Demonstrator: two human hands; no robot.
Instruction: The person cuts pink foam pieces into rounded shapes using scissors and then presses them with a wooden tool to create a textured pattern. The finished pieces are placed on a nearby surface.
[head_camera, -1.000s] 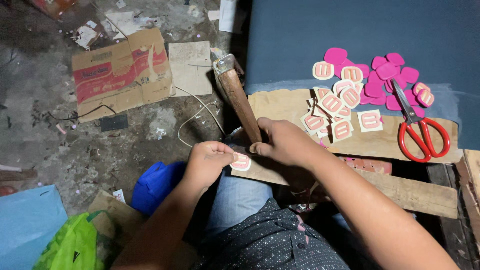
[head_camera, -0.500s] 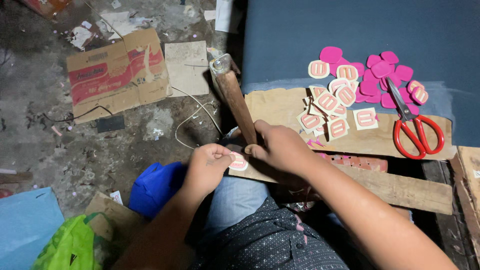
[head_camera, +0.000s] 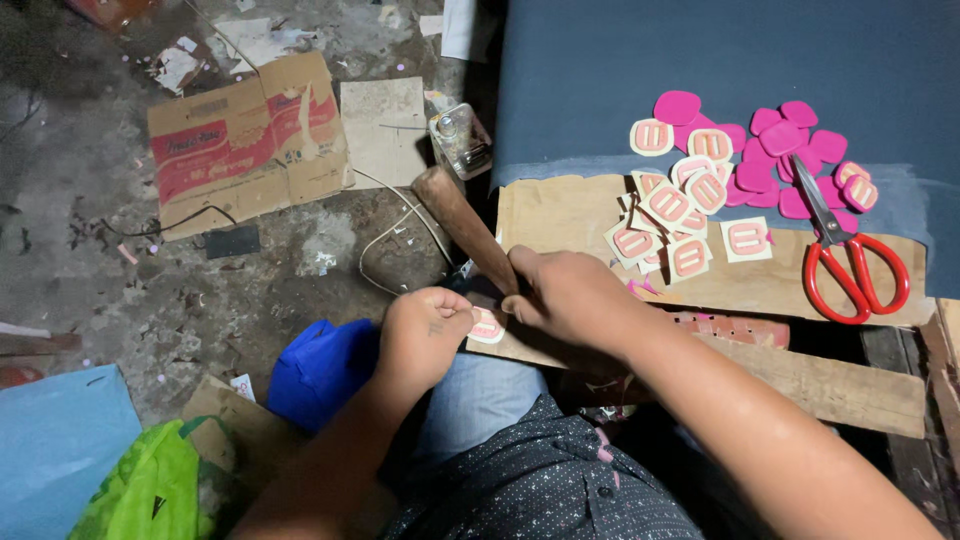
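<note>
My right hand (head_camera: 568, 296) is closed around the lower end of a thick wooden handle (head_camera: 462, 222) that slants up and to the left over the floor. My left hand (head_camera: 424, 330) pinches a small pink-and-cream cut-out piece (head_camera: 487, 326) against the near left corner of a wooden board (head_camera: 560, 212), just beside my right hand. The tool's working end is hidden under my right hand. A loose pile of the same pink-and-cream pieces (head_camera: 672, 212) lies on the board to the right.
Magenta cut-outs (head_camera: 778, 140) and red-handled scissors (head_camera: 850, 272) lie on a dark blue mat (head_camera: 700, 60). A small clear container (head_camera: 461, 140), torn cardboard (head_camera: 245, 140) and a wire are on the dirty floor. A blue bag (head_camera: 320, 366) and a green bag (head_camera: 150, 492) lie by my knee.
My right hand has pulled the wooden handle slightly down and toward me, so its far end now sits below the clear container. My left hand stays on the small piece.
</note>
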